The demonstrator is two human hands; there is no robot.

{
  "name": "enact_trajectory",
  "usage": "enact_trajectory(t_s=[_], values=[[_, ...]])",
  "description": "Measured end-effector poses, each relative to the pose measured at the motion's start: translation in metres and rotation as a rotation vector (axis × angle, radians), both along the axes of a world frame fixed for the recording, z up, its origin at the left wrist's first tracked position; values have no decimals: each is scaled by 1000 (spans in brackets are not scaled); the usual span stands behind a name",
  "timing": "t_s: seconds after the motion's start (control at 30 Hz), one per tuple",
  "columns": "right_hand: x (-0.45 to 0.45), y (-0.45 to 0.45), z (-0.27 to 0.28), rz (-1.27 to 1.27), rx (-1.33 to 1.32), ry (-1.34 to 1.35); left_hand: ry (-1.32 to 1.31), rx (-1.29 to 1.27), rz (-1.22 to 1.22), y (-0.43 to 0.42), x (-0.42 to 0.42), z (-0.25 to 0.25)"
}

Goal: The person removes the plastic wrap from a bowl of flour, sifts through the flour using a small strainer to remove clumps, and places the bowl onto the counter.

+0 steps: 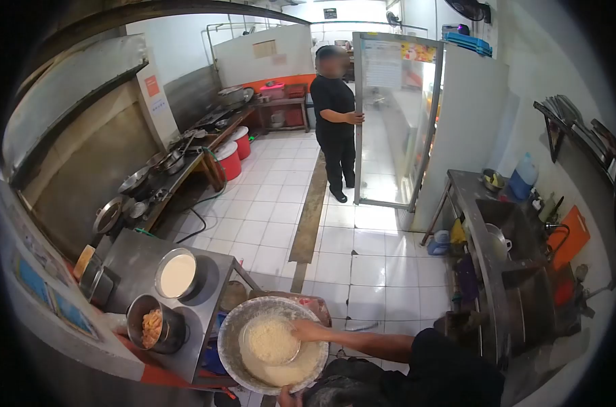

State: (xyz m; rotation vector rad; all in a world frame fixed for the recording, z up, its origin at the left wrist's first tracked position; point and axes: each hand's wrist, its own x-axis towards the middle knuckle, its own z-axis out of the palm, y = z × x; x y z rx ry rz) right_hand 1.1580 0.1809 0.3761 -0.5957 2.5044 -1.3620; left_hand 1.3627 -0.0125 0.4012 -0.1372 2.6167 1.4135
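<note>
A large round metal basin (228,353) with pale flour-like powder (287,374) in it stands low in front of me. Inside it sits a smaller round sieve-like container (298,351), filled with pale, crumbly, coated pieces (271,340). My right hand (308,331) reaches in from the right and is closed at this container's edge; its fingertips are partly hidden. At the basin's near rim, my left hand (289,396) grips the edge, mostly cut off by the frame's bottom.
On the steel table (209,271) to the left stand a pot of creamy batter (178,275) and a pot of orange-brown pieces (152,329). Ahead, a person (335,122) in black holds an open glass fridge door (396,122). Sinks (501,224) line the right wall.
</note>
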Motion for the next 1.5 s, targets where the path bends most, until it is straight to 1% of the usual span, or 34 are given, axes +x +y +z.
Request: enact_trajectory(t_s=[0.1,0.13,0.2,0.23,0.33,0.4,0.43,0.47,0.5,0.53,0.57,0.6,0.63,0.67,0.7,0.73,0.83,0.93,1.03,1.13,1.23,1.27,1.3,1.33,1.4,1.43,1.5], values=[[9,0,15,-52,-29,1,5,-32,-13,-4,5,4],[8,-3,11,-28,14,-30,11,-44,-15,-4,3,4],[2,-2,5,7,108,-74,-5,52,26,-6,0,-14],[3,1,3,-14,90,-66,-22,97,46,-7,1,-20],[4,-1,-2,-49,60,-47,-1,54,47,-8,2,-17],[2,-2,-18,-34,88,-64,-64,93,5,-10,-5,-22],[0,-2,-33,-2,101,3,-110,114,-3,-10,-4,-28],[-4,-3,-45,38,112,75,-240,600,241,-7,-5,-36],[-3,-5,-44,-31,95,83,-335,1089,505,-6,-10,-43],[-5,-4,-40,-91,79,89,-322,1119,466,-7,-14,-49],[-5,-3,-35,-107,41,24,-306,1152,451,-6,-13,-55],[-8,-4,-36,21,233,75,-258,1184,464,-6,-10,-62],[-13,-3,-39,151,410,138,-290,1197,464,-6,-9,-50],[-10,-1,-36,50,116,99,-275,1116,507,-8,-9,-58],[-11,-3,-26,-60,74,-21,-313,1133,484,-9,-9,-60],[-11,-5,-16,-178,45,-135,-308,1140,525,-6,-12,-52],[-17,-4,-9,108,24,136,-351,1168,570,-4,-15,-32],[-10,-9,3,-139,-9,19,-277,1245,557,0,-15,-26],[-21,-2,-15,111,16,16,-329,1250,573,-3,-15,-38],[-13,-9,-21,-223,-51,48,-255,1195,538,-3,-13,-45],[-14,-4,-10,82,102,69,-244,1209,541,-8,-10,-68],[-12,-7,-3,35,-8,6,-267,1185,558,-11,-9,-73],[-7,-13,0,-120,-6,-61,-292,1161,565,-12,-11,-76],[-4,-14,2,-281,-3,-123,-283,1162,556,-9,-18,-65],[-21,-6,-32,28,264,145,-282,1177,562,-1,-18,-30],[-20,0,-24,-23,178,134,-277,1191,579,1,-20,-22],[-11,-7,-7,-78,-13,103,-314,1259,525,-9,-16,-48]])
